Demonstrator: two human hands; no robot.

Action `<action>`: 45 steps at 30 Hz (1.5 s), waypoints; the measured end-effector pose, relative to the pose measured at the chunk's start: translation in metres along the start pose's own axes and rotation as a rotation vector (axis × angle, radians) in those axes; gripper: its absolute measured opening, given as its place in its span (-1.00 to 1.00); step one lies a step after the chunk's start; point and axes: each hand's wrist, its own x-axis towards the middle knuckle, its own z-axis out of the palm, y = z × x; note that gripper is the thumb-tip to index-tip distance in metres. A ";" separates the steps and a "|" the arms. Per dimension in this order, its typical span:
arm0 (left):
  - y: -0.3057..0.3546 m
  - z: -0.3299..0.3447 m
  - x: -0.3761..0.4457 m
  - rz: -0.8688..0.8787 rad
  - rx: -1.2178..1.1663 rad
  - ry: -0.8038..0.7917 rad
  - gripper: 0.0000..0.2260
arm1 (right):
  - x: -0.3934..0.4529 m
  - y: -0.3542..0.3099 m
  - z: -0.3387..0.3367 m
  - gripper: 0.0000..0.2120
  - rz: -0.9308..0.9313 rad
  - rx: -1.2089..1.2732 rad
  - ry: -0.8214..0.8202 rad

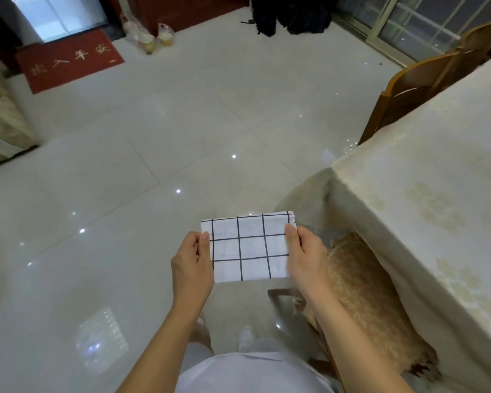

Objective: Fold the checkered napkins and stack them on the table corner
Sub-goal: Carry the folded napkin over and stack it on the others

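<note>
Left hand and right hand each pinch the folded napkin (thumbs on top), beside the table.

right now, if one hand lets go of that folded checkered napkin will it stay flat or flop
Probably flop: the checkered napkin is thin cloth, held flat only by the left hand and right hand pinching opposite edges. It looks light, and its folded layers may fall open.

a home dining room: clothed table, wooden chairs, red doormat
</note>
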 end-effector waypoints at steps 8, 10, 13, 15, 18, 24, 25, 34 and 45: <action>0.026 -0.001 0.168 0.051 0.006 -0.155 -0.72 | 0.112 -0.056 0.073 -0.54 0.148 0.031 0.103; 0.035 -0.007 0.213 0.075 0.027 -0.196 -0.71 | 0.139 -0.075 0.094 -0.55 0.178 0.065 0.134; 0.053 -0.012 0.270 0.102 0.061 -0.257 -0.69 | 0.176 -0.097 0.118 -0.57 0.192 0.119 0.185; 0.065 -0.012 0.303 0.122 0.076 -0.300 -0.68 | 0.197 -0.109 0.129 -0.57 0.220 0.134 0.208; 0.082 -0.005 0.343 0.141 0.081 -0.358 -0.68 | 0.224 -0.119 0.137 -0.56 0.260 0.146 0.250; 0.114 0.040 0.401 0.184 0.094 -0.461 -0.69 | 0.282 -0.116 0.132 -0.57 0.343 0.206 0.315; 0.119 0.051 0.409 0.190 0.103 -0.472 -0.70 | 0.292 -0.113 0.129 -0.58 0.350 0.218 0.331; 0.201 0.193 0.483 0.253 0.114 -0.536 -0.71 | 0.437 -0.077 0.065 -0.57 0.367 0.151 0.446; 0.335 0.382 0.550 0.354 0.130 -0.611 -0.68 | 0.610 -0.045 -0.070 -0.58 0.392 0.143 0.564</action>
